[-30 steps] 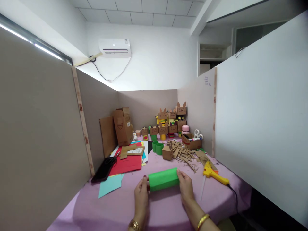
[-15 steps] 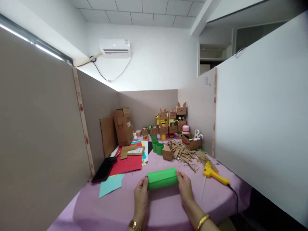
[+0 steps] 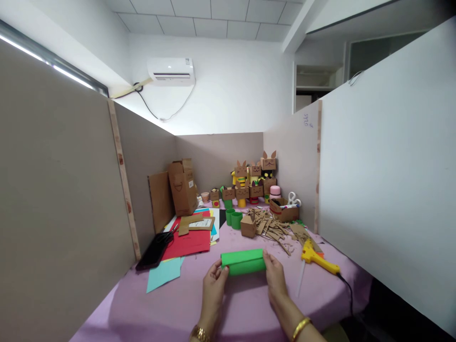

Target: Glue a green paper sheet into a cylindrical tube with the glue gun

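Observation:
A bright green rolled sheet (image 3: 244, 262), paper or felt, is held level above the pink tablecloth, its long edge showing as a seam along the front. My left hand (image 3: 215, 282) grips its left end, thumb in front and fingers behind. At the right end my right hand (image 3: 275, 275) is closed on the roll. Beyond it stand two short green tubes (image 3: 236, 220) and a small cardboard box (image 3: 248, 226). To the right of my hands lies a yellow glue gun (image 3: 317, 258) with a clear glue stick and a black cord.
Cardboard scraps (image 3: 270, 225) lie in a pile behind the roll. Animal-faced cardboard figures (image 3: 242, 190) stand at the back. On the left are a red sheet (image 3: 188, 244), a light blue sheet (image 3: 164, 274), a black tablet-like object (image 3: 154, 251) and a tall carton (image 3: 183, 187). Partitions flank the table.
The green roll has shifted slightly right and turned a little, so its seam sits higher. My left hand has moved right, its thumb now lower on the roll's front.

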Demonstrator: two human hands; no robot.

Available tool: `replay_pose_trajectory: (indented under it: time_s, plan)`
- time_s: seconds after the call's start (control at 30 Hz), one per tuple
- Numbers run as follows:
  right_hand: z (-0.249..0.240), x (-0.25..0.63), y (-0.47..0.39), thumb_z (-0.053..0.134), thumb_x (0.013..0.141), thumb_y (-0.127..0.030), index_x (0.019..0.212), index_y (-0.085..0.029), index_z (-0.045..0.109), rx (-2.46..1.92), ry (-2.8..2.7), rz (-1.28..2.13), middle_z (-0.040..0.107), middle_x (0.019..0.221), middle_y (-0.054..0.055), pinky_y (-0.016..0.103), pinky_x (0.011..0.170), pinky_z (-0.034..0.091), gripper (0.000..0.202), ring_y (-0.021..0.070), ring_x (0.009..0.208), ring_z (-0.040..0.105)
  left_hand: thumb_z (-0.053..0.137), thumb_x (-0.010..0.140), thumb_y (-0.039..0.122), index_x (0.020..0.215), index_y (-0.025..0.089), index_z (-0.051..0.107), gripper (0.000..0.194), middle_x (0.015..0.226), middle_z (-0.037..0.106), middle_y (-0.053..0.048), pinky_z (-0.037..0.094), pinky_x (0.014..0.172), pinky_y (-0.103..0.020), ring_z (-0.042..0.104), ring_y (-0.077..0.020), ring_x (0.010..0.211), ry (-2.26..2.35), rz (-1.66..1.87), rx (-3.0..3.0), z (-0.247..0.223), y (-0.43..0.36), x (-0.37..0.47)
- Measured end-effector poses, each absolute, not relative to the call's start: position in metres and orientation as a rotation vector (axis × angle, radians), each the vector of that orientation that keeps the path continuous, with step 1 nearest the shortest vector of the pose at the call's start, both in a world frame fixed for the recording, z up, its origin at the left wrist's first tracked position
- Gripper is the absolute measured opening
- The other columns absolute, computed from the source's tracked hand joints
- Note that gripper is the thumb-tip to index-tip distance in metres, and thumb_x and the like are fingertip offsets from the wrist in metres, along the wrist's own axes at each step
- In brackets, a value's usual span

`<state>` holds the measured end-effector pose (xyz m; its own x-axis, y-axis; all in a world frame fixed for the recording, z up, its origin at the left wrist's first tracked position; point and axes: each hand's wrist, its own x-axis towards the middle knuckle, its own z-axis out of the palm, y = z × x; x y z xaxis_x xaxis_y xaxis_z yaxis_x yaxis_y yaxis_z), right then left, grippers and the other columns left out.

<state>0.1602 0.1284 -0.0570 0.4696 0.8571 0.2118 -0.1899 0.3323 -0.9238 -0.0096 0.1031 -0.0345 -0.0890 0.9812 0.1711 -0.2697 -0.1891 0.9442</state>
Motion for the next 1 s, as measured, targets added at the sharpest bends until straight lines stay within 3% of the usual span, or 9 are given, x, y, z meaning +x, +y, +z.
replay_pose_trajectory:
  time_s: [0.2, 0.37, 0.47, 0.6, 0.7, 0.8, 0.9, 1.0]
  plan:
    - [-0.058, 0.160, 0.129, 0.057, 0.069, -0.064, 0.055, -0.022, 0.052, -1.012, -0.842, 0.772, 0.050, 0.050, -0.005, 0.026, 0.052, 0.035, 0.045, 0.0144, 0.055, 0.042, 0.075, 0.062, 0.047, 0.110, 0.013, 0.059, 0.061, 0.094, 0.074, -0.012, 0.049, 0.085, -0.033, 0.068, -0.0232, 0.091, 0.938, 1.505, 1.067, -0.033, 0.103, -0.009]
    - [-0.058, 0.156, 0.132, 0.054, 0.071, -0.062, 0.058, -0.021, 0.055, -1.064, -0.877, 0.673, 0.056, 0.052, -0.003, 0.026, 0.054, 0.040, 0.043, 0.0163, 0.057, 0.050, 0.080, 0.054, 0.042, 0.107, 0.013, 0.060, 0.063, 0.092, 0.074, -0.010, 0.049, 0.082, -0.029, 0.068, -0.0221, 0.091, 0.951, 1.504, 1.046, -0.033, 0.108, -0.009]
    - [-0.055, 0.154, 0.129, 0.048, 0.077, -0.055, 0.076, -0.019, 0.059, -1.119, -0.896, 0.545, 0.066, 0.072, 0.004, 0.029, 0.064, 0.047, 0.038, 0.0202, 0.071, 0.059, 0.079, 0.054, 0.042, 0.109, 0.016, 0.058, 0.064, 0.093, 0.074, -0.007, 0.049, 0.079, -0.026, 0.067, -0.0207, 0.094, 0.990, 1.520, 1.004, -0.034, 0.111, -0.011]
    - [-0.046, 0.179, 0.116, 0.040, 0.083, -0.045, 0.098, -0.016, 0.057, -1.245, -0.985, 0.308, 0.067, 0.097, 0.013, 0.033, 0.075, 0.049, 0.036, 0.0231, 0.084, 0.061, 0.078, 0.052, 0.041, 0.108, 0.019, 0.056, 0.063, 0.096, 0.073, -0.005, 0.050, 0.073, -0.025, 0.067, -0.0205, 0.091, 1.054, 1.513, 0.938, -0.033, 0.114, -0.012]
    - [-0.037, 0.230, 0.105, 0.042, 0.084, -0.037, 0.103, -0.013, 0.059, -1.404, -1.109, 0.092, 0.065, 0.103, 0.016, 0.037, 0.085, 0.045, 0.035, 0.0268, 0.095, 0.058, 0.079, 0.048, 0.038, 0.102, 0.019, 0.059, 0.060, 0.087, 0.074, -0.004, 0.049, 0.070, -0.024, 0.067, -0.0210, 0.088, 1.086, 1.504, 0.920, -0.030, 0.116, -0.012]
    - [-0.032, 0.289, 0.096, 0.048, 0.078, -0.017, 0.111, -0.007, 0.059, -1.662, -1.232, -0.117, 0.059, 0.118, 0.023, 0.045, 0.096, 0.036, 0.037, 0.0351, 0.110, 0.050, 0.079, 0.046, 0.038, 0.099, 0.020, 0.060, 0.059, 0.085, 0.074, -0.002, 0.049, 0.069, -0.024, 0.067, -0.0206, 0.085, 1.101, 1.505, 0.912, -0.029, 0.118, -0.011]
    - [-0.033, 0.327, 0.092, 0.054, 0.072, -0.005, 0.106, -0.007, 0.065, -1.911, -1.388, -0.233, 0.064, 0.108, 0.024, 0.049, 0.084, 0.040, 0.036, 0.0400, 0.103, 0.054, 0.079, 0.045, 0.037, 0.100, 0.020, 0.060, 0.061, 0.085, 0.074, -0.002, 0.049, 0.067, -0.023, 0.066, -0.0202, 0.086, 1.114, 1.506, 0.900, -0.028, 0.118, -0.010]
    - [-0.036, 0.342, 0.093, 0.055, 0.076, -0.003, 0.095, -0.012, 0.070, -2.067, -1.538, -0.299, 0.070, 0.096, 0.018, 0.044, 0.078, 0.044, 0.026, 0.0343, 0.097, 0.061, 0.080, 0.042, 0.036, 0.099, 0.021, 0.060, 0.062, 0.081, 0.074, -0.001, 0.049, 0.066, -0.023, 0.066, -0.0198, 0.083, 1.124, 1.507, 0.893, -0.027, 0.118, -0.009]
